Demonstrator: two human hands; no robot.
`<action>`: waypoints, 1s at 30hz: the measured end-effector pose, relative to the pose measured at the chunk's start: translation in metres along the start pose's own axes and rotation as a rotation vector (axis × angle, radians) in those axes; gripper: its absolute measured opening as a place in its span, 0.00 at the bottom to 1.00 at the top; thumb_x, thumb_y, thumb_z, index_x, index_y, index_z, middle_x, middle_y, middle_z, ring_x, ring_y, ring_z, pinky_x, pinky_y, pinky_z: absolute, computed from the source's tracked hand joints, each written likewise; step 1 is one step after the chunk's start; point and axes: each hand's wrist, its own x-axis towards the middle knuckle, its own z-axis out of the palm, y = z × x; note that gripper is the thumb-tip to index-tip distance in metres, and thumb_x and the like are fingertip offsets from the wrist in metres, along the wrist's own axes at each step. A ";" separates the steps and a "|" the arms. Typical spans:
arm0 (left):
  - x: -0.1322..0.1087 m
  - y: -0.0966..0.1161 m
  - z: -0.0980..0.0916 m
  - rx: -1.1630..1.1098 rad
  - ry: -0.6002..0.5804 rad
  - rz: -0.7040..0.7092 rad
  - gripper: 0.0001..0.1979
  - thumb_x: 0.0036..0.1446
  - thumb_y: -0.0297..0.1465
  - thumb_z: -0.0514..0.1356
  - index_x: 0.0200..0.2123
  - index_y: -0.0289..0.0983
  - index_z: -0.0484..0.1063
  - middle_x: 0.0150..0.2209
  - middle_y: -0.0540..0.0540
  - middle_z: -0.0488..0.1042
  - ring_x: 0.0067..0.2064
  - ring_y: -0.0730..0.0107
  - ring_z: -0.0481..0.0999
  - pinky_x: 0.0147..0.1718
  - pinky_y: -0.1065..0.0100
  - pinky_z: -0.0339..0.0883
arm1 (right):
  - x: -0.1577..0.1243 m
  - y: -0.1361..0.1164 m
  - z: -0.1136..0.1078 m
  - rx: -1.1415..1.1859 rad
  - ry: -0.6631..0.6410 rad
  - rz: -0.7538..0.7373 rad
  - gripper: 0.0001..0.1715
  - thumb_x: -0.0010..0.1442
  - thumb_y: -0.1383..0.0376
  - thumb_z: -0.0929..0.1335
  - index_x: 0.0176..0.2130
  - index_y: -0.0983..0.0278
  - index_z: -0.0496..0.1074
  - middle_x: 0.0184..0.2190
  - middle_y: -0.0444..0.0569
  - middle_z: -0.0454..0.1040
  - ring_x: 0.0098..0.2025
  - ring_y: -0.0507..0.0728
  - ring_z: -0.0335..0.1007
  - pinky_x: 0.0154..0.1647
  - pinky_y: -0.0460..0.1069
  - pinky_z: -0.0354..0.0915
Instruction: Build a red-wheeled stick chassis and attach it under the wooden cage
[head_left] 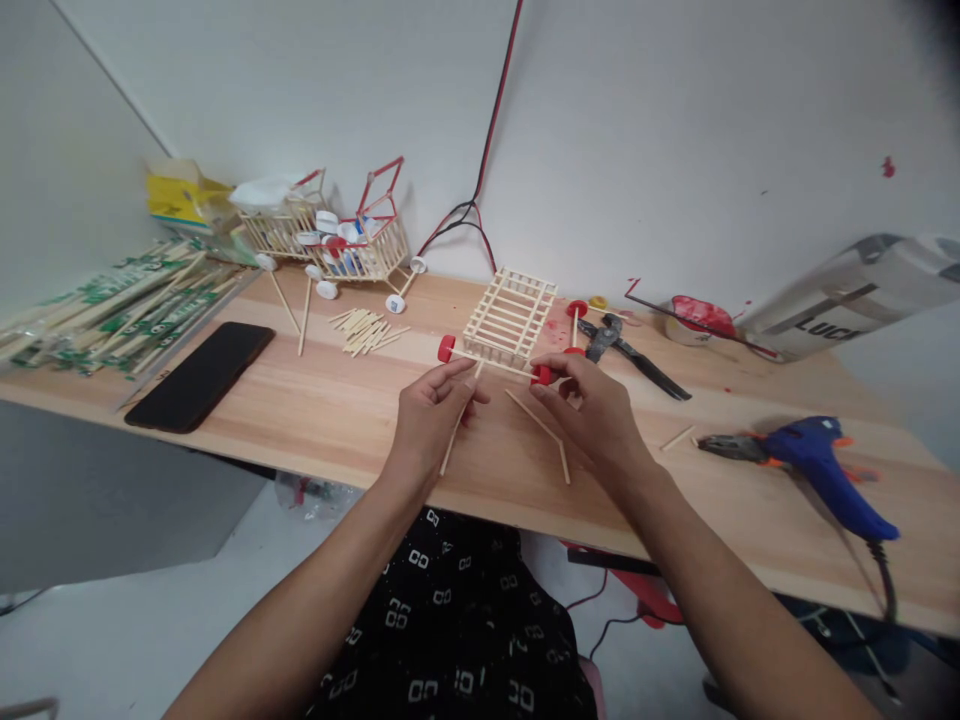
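Note:
A small frame of wooden sticks lies on the wooden table, with a stick axle along its near edge carrying a red cap wheel at the left end. My left hand pinches a thin wooden stick just below that axle. My right hand has its fingers closed round the red cap wheel at the axle's right end. Two loose sticks lie between my hands.
Black pliers and a blue glue gun lie to the right. A black phone, packs of chopsticks, a pile of cut sticks and two finished stick carts are to the left. A red-stained dish sits near the wall.

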 end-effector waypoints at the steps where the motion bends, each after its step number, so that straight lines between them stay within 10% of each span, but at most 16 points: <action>1: 0.000 0.000 0.000 0.000 0.006 -0.002 0.19 0.51 0.32 0.65 0.48 0.33 0.75 0.27 0.47 0.77 0.24 0.78 0.67 0.26 0.73 0.61 | 0.000 0.000 0.000 0.000 0.000 -0.002 0.17 0.59 0.58 0.68 0.46 0.62 0.72 0.39 0.49 0.76 0.28 0.52 0.66 0.33 0.49 0.63; 30: -0.001 0.000 0.001 -0.006 0.021 0.011 0.19 0.51 0.31 0.66 0.47 0.33 0.76 0.26 0.47 0.77 0.24 0.78 0.68 0.25 0.73 0.61 | -0.001 -0.003 -0.001 -0.021 -0.024 -0.081 0.18 0.62 0.59 0.65 0.50 0.60 0.71 0.39 0.49 0.74 0.30 0.53 0.66 0.33 0.50 0.64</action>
